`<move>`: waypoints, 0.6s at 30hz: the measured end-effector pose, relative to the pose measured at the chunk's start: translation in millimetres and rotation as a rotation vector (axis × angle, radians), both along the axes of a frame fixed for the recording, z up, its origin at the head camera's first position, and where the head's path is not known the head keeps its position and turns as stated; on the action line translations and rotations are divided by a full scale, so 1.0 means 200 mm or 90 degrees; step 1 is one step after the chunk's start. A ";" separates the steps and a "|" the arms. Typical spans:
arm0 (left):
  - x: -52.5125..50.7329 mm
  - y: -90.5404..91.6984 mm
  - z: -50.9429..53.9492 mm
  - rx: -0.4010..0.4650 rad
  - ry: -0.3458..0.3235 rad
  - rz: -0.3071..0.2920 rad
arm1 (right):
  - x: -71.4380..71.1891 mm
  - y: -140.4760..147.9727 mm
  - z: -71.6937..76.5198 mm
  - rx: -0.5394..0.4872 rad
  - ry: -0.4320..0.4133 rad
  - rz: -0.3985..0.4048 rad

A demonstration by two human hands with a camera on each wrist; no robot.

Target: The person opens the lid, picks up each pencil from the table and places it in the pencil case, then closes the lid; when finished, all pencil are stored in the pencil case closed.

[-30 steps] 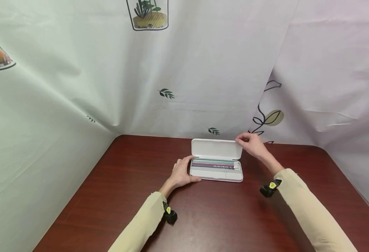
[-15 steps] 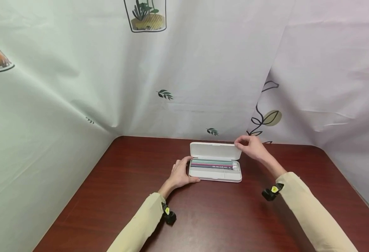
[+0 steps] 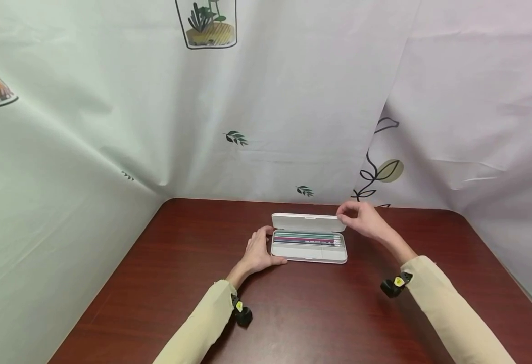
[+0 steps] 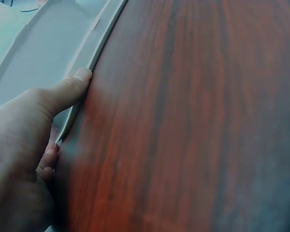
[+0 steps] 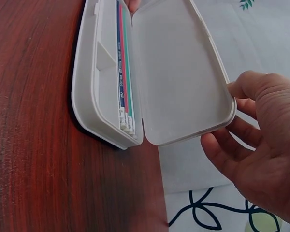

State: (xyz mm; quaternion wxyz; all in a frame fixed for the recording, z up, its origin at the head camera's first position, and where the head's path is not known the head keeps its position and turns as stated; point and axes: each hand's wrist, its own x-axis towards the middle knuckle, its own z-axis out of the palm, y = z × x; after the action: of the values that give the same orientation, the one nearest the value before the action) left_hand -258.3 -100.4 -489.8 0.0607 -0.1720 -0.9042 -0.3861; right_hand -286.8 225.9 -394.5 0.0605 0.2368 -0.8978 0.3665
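A white pencil case (image 3: 295, 252) lies on the table with its hinged lid (image 3: 306, 223) raised and leaning back. Several pencils (image 5: 123, 77) in green, pink and dark blue lie side by side in the rear compartment, their white eraser ends at the right. My left hand (image 3: 257, 254) holds the case's left end, the thumb on the front edge and fingers round toward the back corner. At the lid's upper right corner, my right hand (image 3: 365, 220) pinches the rim between thumb and fingers. The front compartment, split by a small divider (image 5: 106, 54), shows bare white.
The dark red-brown wooden table (image 3: 293, 313) spreads around the case. Behind it hangs a pale cloth (image 3: 302, 101) printed with leaves and plants, close to the table's back edge. Each wrist carries a small black camera (image 3: 243, 316).
The lid has tilted forward and lower over the case, my right hand coming down with its corner. My left hand keeps its hold on the left end.
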 end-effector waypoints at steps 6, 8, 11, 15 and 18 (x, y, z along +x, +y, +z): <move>0.00 -0.01 -0.01 0.063 -0.031 -0.003 | 0.03 0.00 -0.02 -0.002 0.021 0.014; 0.00 -0.02 -0.01 0.108 -0.031 0.001 | 0.04 0.00 -0.02 -0.001 0.032 0.019; 0.00 -0.04 -0.01 0.154 0.006 0.001 | 0.06 -0.01 -0.03 0.005 0.045 0.024; -0.01 -0.05 0.05 0.173 0.090 -0.016 | 0.07 -0.01 -0.03 0.006 0.058 0.030; -0.03 -0.03 0.14 0.178 0.129 -0.034 | 0.08 -0.01 -0.03 0.007 0.064 0.033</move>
State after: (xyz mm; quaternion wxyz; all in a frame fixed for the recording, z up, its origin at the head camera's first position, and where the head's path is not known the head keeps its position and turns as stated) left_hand -264.9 -106.6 -461.7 0.1648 -0.2242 -0.8261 -0.4900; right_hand -270.3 223.0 -401.4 0.0948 0.2786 -0.8892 0.3502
